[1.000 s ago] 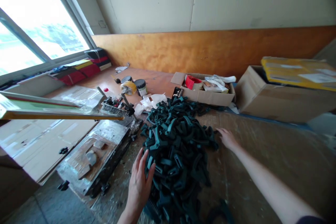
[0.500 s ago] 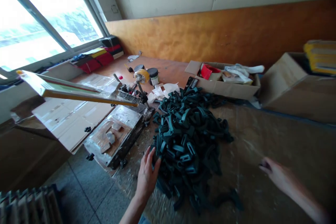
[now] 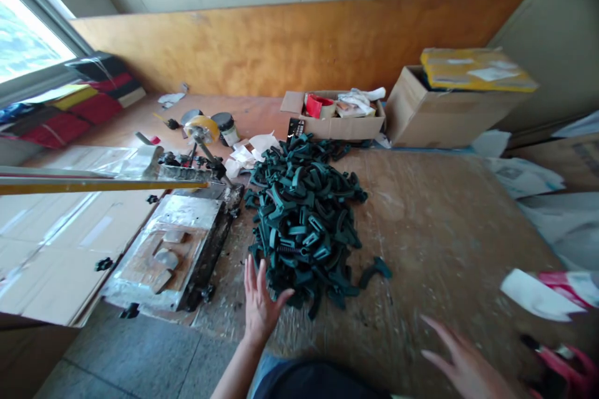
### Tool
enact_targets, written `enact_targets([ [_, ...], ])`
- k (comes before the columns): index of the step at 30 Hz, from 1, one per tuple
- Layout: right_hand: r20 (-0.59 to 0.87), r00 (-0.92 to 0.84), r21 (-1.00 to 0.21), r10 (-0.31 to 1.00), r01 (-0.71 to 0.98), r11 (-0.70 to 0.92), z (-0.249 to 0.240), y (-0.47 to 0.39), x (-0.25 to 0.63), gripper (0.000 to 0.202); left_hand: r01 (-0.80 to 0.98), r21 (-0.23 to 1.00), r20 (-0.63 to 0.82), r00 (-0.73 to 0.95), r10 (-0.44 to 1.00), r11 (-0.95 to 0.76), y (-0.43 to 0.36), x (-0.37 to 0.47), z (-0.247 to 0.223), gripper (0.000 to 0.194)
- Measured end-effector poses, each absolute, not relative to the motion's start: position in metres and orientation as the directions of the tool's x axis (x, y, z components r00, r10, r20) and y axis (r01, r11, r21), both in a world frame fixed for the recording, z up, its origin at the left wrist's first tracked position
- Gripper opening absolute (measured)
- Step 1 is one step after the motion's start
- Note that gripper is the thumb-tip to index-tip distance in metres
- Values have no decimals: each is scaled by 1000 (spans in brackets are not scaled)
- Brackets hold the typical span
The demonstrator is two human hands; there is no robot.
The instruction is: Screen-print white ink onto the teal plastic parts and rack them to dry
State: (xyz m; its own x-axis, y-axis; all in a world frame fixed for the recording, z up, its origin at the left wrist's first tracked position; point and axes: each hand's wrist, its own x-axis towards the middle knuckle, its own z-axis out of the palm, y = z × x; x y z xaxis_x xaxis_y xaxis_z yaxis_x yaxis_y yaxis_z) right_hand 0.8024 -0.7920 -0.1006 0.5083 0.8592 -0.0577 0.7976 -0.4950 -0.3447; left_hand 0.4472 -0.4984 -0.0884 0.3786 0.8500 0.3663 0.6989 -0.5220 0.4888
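A heap of dark green curved plastic parts (image 3: 306, 221) lies on the worn wooden table (image 3: 435, 218). At its near left edge is my left hand (image 3: 262, 305), fingers spread and thumb out, seemingly with nothing in it. The fingertips reach the heap's edge; whether they touch it I cannot tell. One curved part (image 3: 374, 270) lies a little apart, to the right of the heap. My right hand (image 3: 461, 361) hovers over the table's near right side, slightly blurred, its fingers apart and holding nothing.
Left of the heap stands a metal fixture plate (image 3: 156, 255) with small blocks, below a yellow-edged frame (image 3: 103, 188). Behind are a jar (image 3: 225, 129), an open carton (image 3: 344, 128) and a taller box (image 3: 435, 115). A pink-and-black object (image 3: 561, 365) lies at right.
The view has swung right, bringing the table's right side into sight. My right hand has gone from curled fingers to spread ones. My left hand stays by the heap, its fingers wider apart.
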Motion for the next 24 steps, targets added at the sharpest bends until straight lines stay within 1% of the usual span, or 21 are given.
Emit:
enact_targets([
  [1,-16,416,-350,909,850,-395,-107,-771,780,54,689,447,379,430,819,-570,-507,446,-94,97],
  [2,58,321,-316,945,904,-288,-112,-749,758,64,680,409,379,480,791,-608,-515,445,-101,98],
  [4,203,125,-208,971,975,-82,-116,-703,721,75,672,357,358,544,759,-649,-528,445,-115,98],
  [5,248,28,-154,968,988,11,-116,-682,706,79,678,344,348,551,759,-650,-532,446,-120,97],
  [7,287,-144,-76,947,982,172,-114,-645,685,85,697,342,344,532,774,-631,-532,448,-127,96],
  [9,286,-250,-28,925,963,269,-110,-618,671,89,692,359,359,518,776,-627,-524,449,-126,90],
  [10,285,-272,-15,919,958,288,-109,-607,666,90,680,369,368,520,771,-634,-518,449,-124,85],
  [12,286,-259,-13,922,962,274,-108,-591,654,88,658,383,379,527,760,-648,-502,447,-118,77],
  [14,299,-201,-37,933,974,222,-109,-580,639,86,662,392,356,531,769,-639,-485,444,-113,80],
  [17,309,-98,-89,946,987,132,-109,-569,617,86,667,388,278,574,770,-636,-463,437,-109,87],
  [19,292,-56,-126,955,987,97,-102,-565,608,86,665,383,236,600,765,-640,-454,433,-108,86],
  [22,244,-83,-157,966,980,124,-82,-568,609,82,688,382,191,594,781,-617,-453,431,-108,87],
  [24,250,-132,-182,959,967,180,-71,-580,622,70,713,381,169,573,802,-589,-457,431,-108,94],
])
